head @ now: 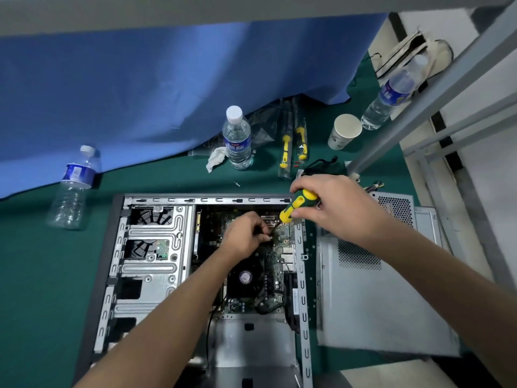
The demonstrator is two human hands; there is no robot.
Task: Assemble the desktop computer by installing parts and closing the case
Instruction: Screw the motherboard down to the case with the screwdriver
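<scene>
The open computer case [156, 275] lay flat on the green desk [42, 275], its side panel [377, 289] removed and resting just beside it on the right. Inside the case, the motherboard [282, 236] faced up, with the round cooler fan [246, 277] near its middle and the silver drive cage [151, 247] filling the left part. The right hand [333, 208] had its grip clamped round the yellow-and-green handle of a screwdriver [298, 205], which slanted down and to the left so that its dark shaft ran towards the upper part of the motherboard. The left hand [246, 236] reached into the case from below, its grip pinched together at the screwdriver's tip, on the shaft or on something too small to make out. Beyond the case, a capped water bottle [237, 138] stood upright with a crumpled tissue [215, 159] just beside it; another bottle [72, 189] stood near the left far corner of the case, and a third [391, 96] stood further right, near a paper cup [345, 131]. Two packaged yellow-handled tools [293, 144] lay between the middle bottle and the cup. A blue cloth [167, 93] covered the far side of the desk.
</scene>
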